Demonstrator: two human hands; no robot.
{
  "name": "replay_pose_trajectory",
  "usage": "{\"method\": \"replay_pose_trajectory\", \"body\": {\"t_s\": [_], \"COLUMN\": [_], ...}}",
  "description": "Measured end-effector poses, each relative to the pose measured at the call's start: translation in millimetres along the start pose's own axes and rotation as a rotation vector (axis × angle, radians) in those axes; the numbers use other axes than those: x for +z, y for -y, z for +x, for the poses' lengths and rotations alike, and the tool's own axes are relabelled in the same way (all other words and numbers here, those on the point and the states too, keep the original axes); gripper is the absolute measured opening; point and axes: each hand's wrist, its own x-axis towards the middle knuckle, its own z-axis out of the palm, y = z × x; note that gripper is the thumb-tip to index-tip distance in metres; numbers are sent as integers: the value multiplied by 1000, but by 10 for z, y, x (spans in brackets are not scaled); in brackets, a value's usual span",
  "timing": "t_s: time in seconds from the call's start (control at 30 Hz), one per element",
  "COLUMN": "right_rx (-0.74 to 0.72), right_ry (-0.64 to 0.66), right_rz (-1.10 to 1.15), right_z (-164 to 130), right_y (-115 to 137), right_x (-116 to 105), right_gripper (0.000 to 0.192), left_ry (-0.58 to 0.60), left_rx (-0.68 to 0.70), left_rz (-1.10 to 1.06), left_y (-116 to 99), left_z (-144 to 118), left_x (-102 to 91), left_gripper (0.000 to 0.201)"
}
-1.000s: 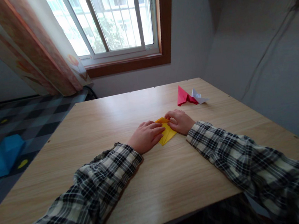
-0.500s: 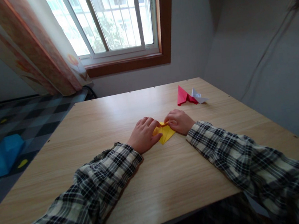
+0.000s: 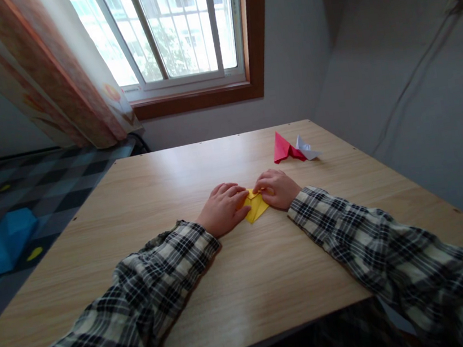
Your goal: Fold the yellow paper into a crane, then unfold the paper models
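A small folded sheet of yellow origami paper (image 3: 256,207) lies on the wooden table, its lower point toward me. From the left, my left hand (image 3: 224,208) grips its edge, thumb on the near side and fingers bent over the far side. My right hand (image 3: 278,188) holds the upper right edge, fingertips closed and pressing on a fold along the top. Both hands cover the paper's side corners. Beyond my right hand stand a red folded paper piece (image 3: 283,148) and a white folded paper piece (image 3: 307,149), touching or nearly so.
The wooden table (image 3: 165,188) reaches toward a window (image 3: 178,27) with a brown frame. At left, a blue folded paper piece (image 3: 4,240) rests on a checked cloth (image 3: 56,171). A curtain (image 3: 69,75) hangs there. A cable (image 3: 412,87) runs down the right wall.
The fold along the paper's top edge now lies flatter, under my right fingertips. My hands have barely shifted; the red and white pieces stay where they were.
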Motion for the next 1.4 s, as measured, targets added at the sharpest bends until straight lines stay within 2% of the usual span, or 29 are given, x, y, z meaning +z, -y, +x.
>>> {"method": "replay_pose_trajectory", "body": {"t_s": [0.27, 0.53, 0.87, 1.4], "right_rx": [-39, -58, 1, -66], "right_ry": [-30, -26, -14, -50], "right_rz": [-5, -27, -80, -24], "right_z": [-2, -1, 7, 1], "right_y": [33, 44, 49, -32], "right_x": [-25, 5, 15, 69], "right_gripper": [24, 29, 30, 30], "left_ry": [2, -24, 20, 46], "left_rx": [-15, -93, -70, -9], "left_rz": [30, 56, 36, 52], "left_y": [-28, -50, -57, -41], "left_z": [1, -10, 24, 26], "left_x": [-19, -21, -46, -47], "left_gripper": [32, 29, 28, 23]}}
